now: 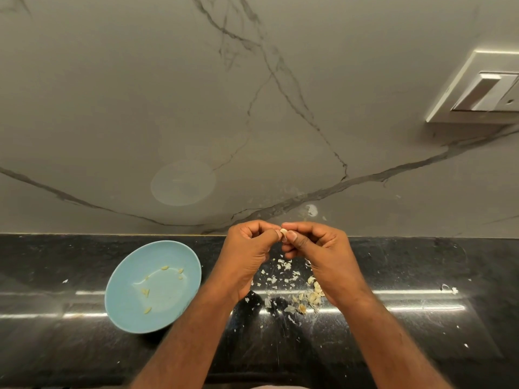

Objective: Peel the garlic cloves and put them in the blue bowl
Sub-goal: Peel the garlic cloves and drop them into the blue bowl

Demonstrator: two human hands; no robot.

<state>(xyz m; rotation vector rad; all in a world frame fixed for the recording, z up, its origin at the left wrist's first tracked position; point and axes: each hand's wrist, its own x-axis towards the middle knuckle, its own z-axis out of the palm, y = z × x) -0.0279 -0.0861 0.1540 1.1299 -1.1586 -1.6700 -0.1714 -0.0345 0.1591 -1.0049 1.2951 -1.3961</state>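
Note:
A small pale garlic clove [284, 232] is pinched between the fingertips of my left hand [248, 251] and my right hand [317, 248], held above the black counter. The blue bowl [132, 313] sits to the left of my left forearm and holds several peeled cloves [164, 267]. Below my right hand lies a heap of unpeeled garlic cloves [310, 296], partly hidden by my wrist. Bits of papery garlic skin [280, 272] are scattered under both hands.
The black counter [421, 318] runs across the lower frame and meets a marble-patterned wall [196, 108] just behind my hands. A white switch plate [477, 91] is on the wall at the upper right. Stray skin flakes [449, 290] lie to the right.

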